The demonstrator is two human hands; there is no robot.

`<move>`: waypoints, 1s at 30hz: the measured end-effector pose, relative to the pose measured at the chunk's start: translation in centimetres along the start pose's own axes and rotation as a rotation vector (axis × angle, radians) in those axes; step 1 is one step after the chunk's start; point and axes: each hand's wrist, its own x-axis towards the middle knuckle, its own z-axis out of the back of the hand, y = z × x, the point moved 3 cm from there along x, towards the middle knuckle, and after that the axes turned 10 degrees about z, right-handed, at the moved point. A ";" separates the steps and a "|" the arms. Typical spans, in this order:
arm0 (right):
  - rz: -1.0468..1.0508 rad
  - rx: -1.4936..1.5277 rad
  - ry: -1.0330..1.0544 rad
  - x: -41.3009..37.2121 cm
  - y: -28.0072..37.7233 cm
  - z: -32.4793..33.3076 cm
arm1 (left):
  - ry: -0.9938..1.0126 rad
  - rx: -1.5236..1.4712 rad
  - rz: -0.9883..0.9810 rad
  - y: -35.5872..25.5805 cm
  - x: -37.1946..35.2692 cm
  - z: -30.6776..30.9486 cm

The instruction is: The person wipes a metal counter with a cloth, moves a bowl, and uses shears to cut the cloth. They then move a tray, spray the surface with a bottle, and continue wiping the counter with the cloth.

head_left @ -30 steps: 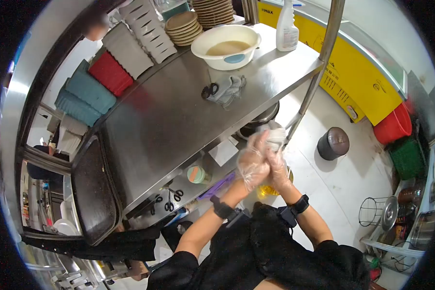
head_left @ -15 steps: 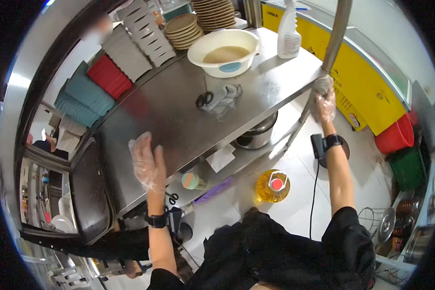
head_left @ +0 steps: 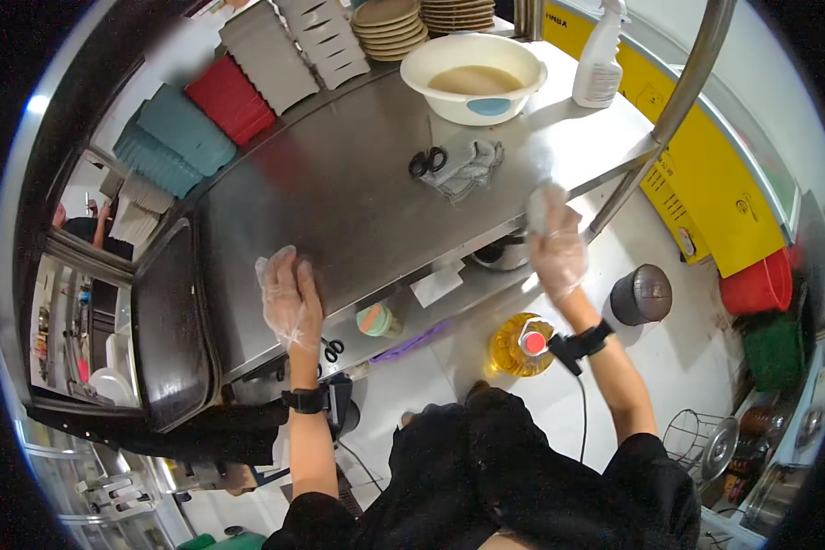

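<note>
My left hand (head_left: 291,298), in a clear plastic glove, is over the near left edge of the steel table (head_left: 339,183), fingers stretched out and holding nothing. My right hand (head_left: 561,252), gloved too, is at the table's front edge, its fingers closed around a pale grey wad (head_left: 541,207), blurred, so its kind cannot be told. Beyond it on the tabletop lies a crumpled grey cloth (head_left: 467,170) with black-handled scissors (head_left: 428,162) beside it. A white basin (head_left: 474,78) of cloudy liquid stands farther back, and a spray bottle (head_left: 600,64) to its right.
Stacked plates (head_left: 387,32) and red trays (head_left: 231,99) line the back edge. A metal post (head_left: 692,78) rises at the right corner. An oil jug (head_left: 521,346) and a dark stool (head_left: 641,295) stand on the floor. A lidded cup (head_left: 379,321) sits on the lower shelf.
My right hand has moved left from the corner post to the table's front edge. My left hand stays near the left edge, its fingers slightly more bent. The view has shifted.
</note>
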 end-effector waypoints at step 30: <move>-0.131 0.174 0.184 2.9 11.5 4.1 | 0.002 -0.554 0.317 8.4 -8.3 10.8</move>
